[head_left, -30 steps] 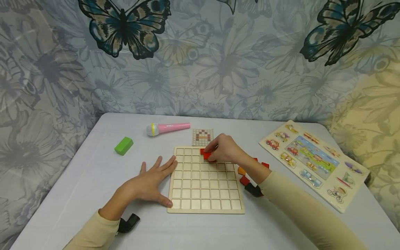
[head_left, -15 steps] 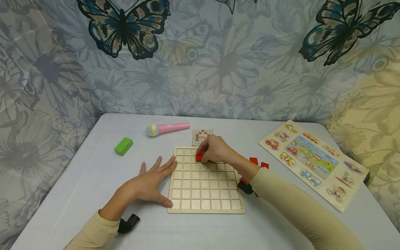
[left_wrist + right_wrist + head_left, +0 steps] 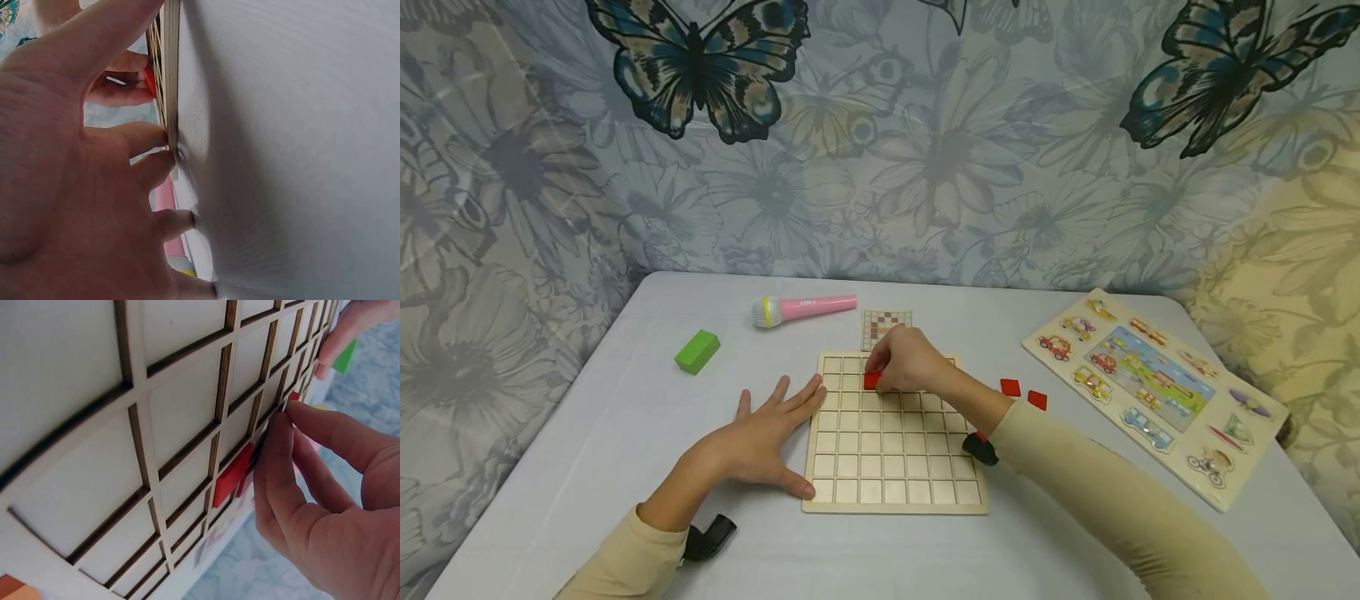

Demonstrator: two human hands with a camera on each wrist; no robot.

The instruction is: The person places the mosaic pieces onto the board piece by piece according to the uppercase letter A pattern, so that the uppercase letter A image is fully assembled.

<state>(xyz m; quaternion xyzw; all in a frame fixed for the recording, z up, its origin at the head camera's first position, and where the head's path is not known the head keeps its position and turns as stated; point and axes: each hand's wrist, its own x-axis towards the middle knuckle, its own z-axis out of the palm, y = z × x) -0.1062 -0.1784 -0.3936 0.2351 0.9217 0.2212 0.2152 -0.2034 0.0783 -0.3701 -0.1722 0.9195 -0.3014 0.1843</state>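
My left hand [image 3: 767, 437] lies spread along the left edge of a wooden grid board [image 3: 895, 492], thumb and fingertips touching its frame. In the left wrist view its straight fingers [image 3: 147, 137] touch the board's edge and the table. My right hand [image 3: 913, 362] is over the board's upper rows, thumb and fingers pinching a small red tile [image 3: 872, 381] at a cell of the second row. The right wrist view shows that tile [image 3: 294, 396] partly hidden behind the fingertips. Another red tile [image 3: 231, 481] sits in a cell nearby. My right hand covers part of the top rows.
A small pattern card [image 3: 880, 327] lies behind the board. Right of the board are loose red tiles [image 3: 1010, 387] and an orange piece [image 3: 15, 590]. A pink toy microphone [image 3: 812, 307] and green block [image 3: 697, 351] stand left, a picture puzzle board [image 3: 1150, 392] right.
My right hand has moved left along the board's upper rows, with a red tile at its fingertips. The left hand has stayed in place on the board's edge.
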